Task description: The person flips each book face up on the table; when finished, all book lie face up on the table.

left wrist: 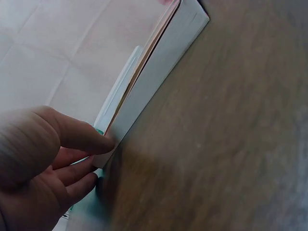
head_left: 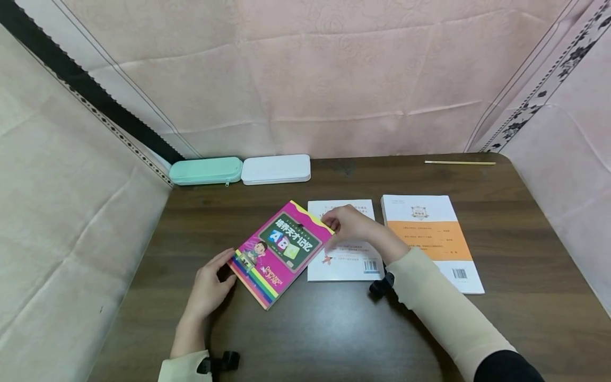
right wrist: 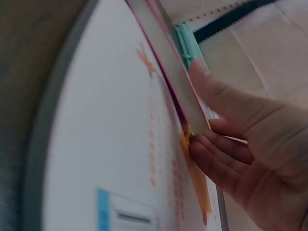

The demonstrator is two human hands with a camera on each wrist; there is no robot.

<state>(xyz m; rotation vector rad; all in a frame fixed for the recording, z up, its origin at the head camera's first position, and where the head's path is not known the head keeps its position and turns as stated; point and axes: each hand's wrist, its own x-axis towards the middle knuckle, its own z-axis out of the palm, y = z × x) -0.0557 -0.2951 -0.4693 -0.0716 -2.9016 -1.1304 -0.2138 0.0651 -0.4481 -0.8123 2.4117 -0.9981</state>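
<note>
A pink book (head_left: 286,252) with a green chalkboard picture and letters on its cover lies slanted in the middle of the desk. My left hand (head_left: 210,286) holds its lower left corner; in the left wrist view the thumb presses against the pale page edge (left wrist: 154,77). At the opposite, upper right corner, my right hand (head_left: 350,225) grips the book, with fingertips under the corner in the right wrist view. That corner overlaps a white book (head_left: 341,270) with a barcode, partly hidden beneath my right hand.
Right of the white book lies a white and orange book (head_left: 425,239). Along the back edge sit a mint green zip case (head_left: 205,171) and a white case (head_left: 276,170). A thin yellowish stick (head_left: 460,163) lies at the back right. Cloth hangs around the desk (head_left: 334,339).
</note>
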